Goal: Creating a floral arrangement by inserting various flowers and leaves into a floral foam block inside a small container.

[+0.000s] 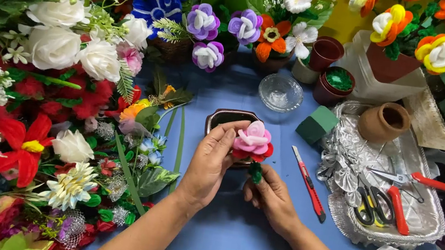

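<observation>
Right hand [270, 194] grips the pink-and-red flower [253, 141] by its stem, left hand [210, 162] steadies the bloom over a dark pot [223, 118], apparently not yet seated.

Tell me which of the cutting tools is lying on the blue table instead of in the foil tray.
The red utility knife, lying alone on the blue table just right of the hands. The black-handled scissors and red-handled tools lie in the foil tray.
</observation>
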